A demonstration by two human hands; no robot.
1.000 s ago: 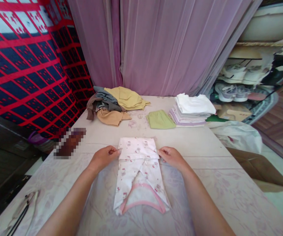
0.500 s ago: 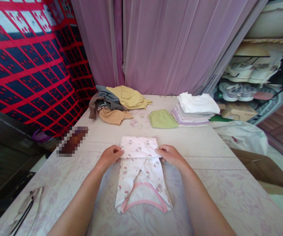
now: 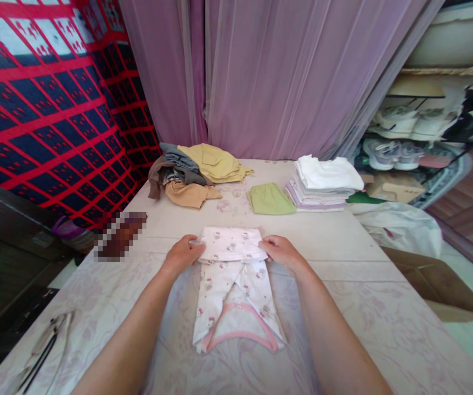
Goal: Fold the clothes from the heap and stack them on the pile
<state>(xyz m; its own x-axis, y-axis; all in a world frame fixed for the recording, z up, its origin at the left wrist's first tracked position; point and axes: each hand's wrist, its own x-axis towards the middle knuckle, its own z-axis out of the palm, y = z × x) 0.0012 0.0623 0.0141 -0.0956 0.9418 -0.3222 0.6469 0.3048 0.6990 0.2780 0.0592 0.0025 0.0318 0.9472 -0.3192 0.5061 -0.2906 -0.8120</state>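
A white child's shirt (image 3: 255,285) with small cartoon prints and pink neckline trim lies on the bed, neckline towards me. Its sides are tucked inward, and its far part is folded over into a flat band. My left hand (image 3: 184,253) holds the left end of this band near the fold's edge, thumb on the cloth. At the opposite end, my right hand (image 3: 281,252) pinches the band's right edge. The fingertips beneath the fabric are partly hidden.
Beyond the shirt lie folded green shorts (image 3: 270,198) and a stack of folded clothes (image 3: 327,175). A loose clothes pile (image 3: 189,170) sits at the back left. Black-and-white cords (image 3: 49,351) lie front left. A cardboard box (image 3: 434,280) stands beside the bed's right edge.
The fingers of both hands have loosened slightly and shifted a little along the band's ends. The folded band lies flatter; the rest of the shirt has hardly moved.
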